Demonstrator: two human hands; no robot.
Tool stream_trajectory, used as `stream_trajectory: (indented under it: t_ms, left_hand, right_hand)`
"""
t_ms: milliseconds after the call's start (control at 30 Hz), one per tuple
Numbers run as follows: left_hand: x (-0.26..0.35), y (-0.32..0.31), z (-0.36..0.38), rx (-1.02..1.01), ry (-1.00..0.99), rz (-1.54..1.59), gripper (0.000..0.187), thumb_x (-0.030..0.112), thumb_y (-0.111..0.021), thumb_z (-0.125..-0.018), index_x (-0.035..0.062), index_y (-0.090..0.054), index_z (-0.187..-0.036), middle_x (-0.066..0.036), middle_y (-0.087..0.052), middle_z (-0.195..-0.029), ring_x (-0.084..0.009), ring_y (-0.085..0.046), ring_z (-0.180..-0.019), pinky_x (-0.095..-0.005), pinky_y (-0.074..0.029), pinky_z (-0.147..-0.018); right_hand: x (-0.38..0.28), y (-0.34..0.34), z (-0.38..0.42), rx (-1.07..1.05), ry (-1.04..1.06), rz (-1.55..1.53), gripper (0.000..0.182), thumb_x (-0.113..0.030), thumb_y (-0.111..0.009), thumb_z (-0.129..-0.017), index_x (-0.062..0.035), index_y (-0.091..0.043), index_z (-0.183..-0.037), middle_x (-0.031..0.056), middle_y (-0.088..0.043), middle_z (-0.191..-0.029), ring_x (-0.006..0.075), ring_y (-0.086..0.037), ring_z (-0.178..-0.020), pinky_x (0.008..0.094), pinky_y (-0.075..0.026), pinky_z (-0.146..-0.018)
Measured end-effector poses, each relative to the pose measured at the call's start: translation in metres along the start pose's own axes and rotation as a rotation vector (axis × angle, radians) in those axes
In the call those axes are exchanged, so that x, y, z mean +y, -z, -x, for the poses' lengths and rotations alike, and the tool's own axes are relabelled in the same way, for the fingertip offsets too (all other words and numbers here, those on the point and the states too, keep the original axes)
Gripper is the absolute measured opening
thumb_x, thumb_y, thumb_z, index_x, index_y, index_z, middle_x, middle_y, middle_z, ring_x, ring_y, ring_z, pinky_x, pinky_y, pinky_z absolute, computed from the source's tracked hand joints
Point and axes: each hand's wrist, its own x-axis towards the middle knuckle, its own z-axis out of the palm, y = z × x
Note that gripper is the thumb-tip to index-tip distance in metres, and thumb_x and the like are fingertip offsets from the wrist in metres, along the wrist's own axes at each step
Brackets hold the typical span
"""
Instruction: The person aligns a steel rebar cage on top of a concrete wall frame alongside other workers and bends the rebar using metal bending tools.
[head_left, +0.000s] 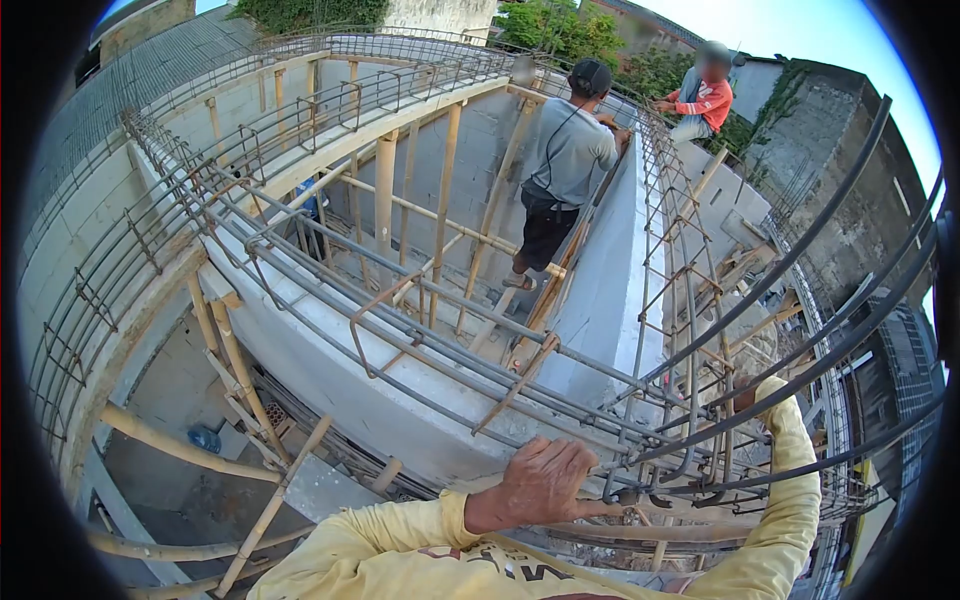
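Observation:
My left hand (540, 485) is over the top of the grey block wall (420, 425), by the lower corner of the rebar cage. Its fingers are curled in, with one digit stretched towards the hooked bar ends (622, 490); what the curled fingers hold is hidden. Farther right, my right hand (746, 392) is up against the upright steel bars (726, 420), its fingers mostly hidden behind the yellow sleeve cuff. Long horizontal rebars (480, 345) tied with bent stirrups (360, 335) run along the wall top and meet another cage (655, 230) at this corner.
Thick curved bars (830, 350) sweep across the right side. A person in a grey shirt (570, 140) stands beside the white wall (605, 270); another in a red top (708, 100) sits beyond. Bamboo props (445, 200) fill the deep room below, and more poles (190, 445) cross at lower left.

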Motion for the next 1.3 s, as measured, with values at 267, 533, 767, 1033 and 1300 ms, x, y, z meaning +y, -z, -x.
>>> stream_trajectory:
  t_ms: [267, 533, 767, 1033, 1300]
  left_hand:
    - [0.001, 0.004, -0.001, -0.074, 0.034, 0.033, 0.062, 0.065, -0.067, -0.075, 0.0053, -0.057, -0.086, -0.003, -0.052, -0.073, -0.0177, -0.052, -0.064, -0.0308, -0.034, -0.061]
    - [0.006, 0.007, -0.007, -0.071, 0.052, -0.005, 0.058, 0.066, -0.069, -0.073, 0.01, -0.055, -0.079, -0.001, -0.05, -0.071, -0.0159, -0.051, -0.063, -0.0294, -0.035, -0.061]
    - [0.004, 0.003, -0.007, -0.031, 0.021, -0.017, 0.057, 0.065, -0.071, -0.071, 0.0113, -0.055, -0.078, 0.0, -0.049, -0.069, -0.016, -0.051, -0.061, -0.0293, -0.035, -0.06]
    - [0.005, 0.007, -0.007, -0.081, 0.053, 0.004, 0.057, 0.065, -0.072, -0.07, 0.0114, -0.055, -0.079, -0.001, -0.05, -0.069, -0.0162, -0.051, -0.061, -0.0302, -0.034, -0.06]
    - [0.006, 0.007, -0.008, -0.073, 0.074, 0.029, 0.058, 0.064, -0.075, -0.067, 0.0111, -0.055, -0.079, -0.001, -0.05, -0.068, -0.017, -0.05, -0.061, -0.0306, -0.034, -0.06]
  right_hand:
    - [-0.003, 0.003, -0.007, -0.003, 0.032, 0.009, 0.036, -0.03, -0.068, -0.078, -0.0088, -0.069, -0.107, 0.009, -0.07, -0.091, 0.0228, -0.063, -0.08, 0.0374, -0.051, -0.073]
    - [-0.004, -0.001, -0.012, -0.016, 0.085, 0.006, 0.035, -0.029, -0.068, -0.079, -0.0086, -0.069, -0.107, 0.0086, -0.07, -0.09, 0.0226, -0.063, -0.079, 0.0374, -0.051, -0.073]
    - [-0.002, -0.002, -0.013, -0.02, 0.106, -0.003, 0.034, -0.029, -0.068, -0.079, -0.0085, -0.069, -0.106, 0.0083, -0.07, -0.09, 0.0224, -0.062, -0.079, 0.0374, -0.05, -0.073]
    - [-0.002, -0.004, -0.015, -0.043, 0.108, -0.012, 0.033, -0.028, -0.069, -0.079, -0.0083, -0.068, -0.106, 0.0079, -0.069, -0.09, 0.0222, -0.062, -0.079, 0.0375, -0.05, -0.072]
    - [0.0, -0.003, -0.015, -0.06, 0.108, -0.009, 0.032, -0.028, -0.069, -0.08, -0.0081, -0.068, -0.105, 0.0075, -0.069, -0.09, 0.0221, -0.062, -0.079, 0.0375, -0.05, -0.072]
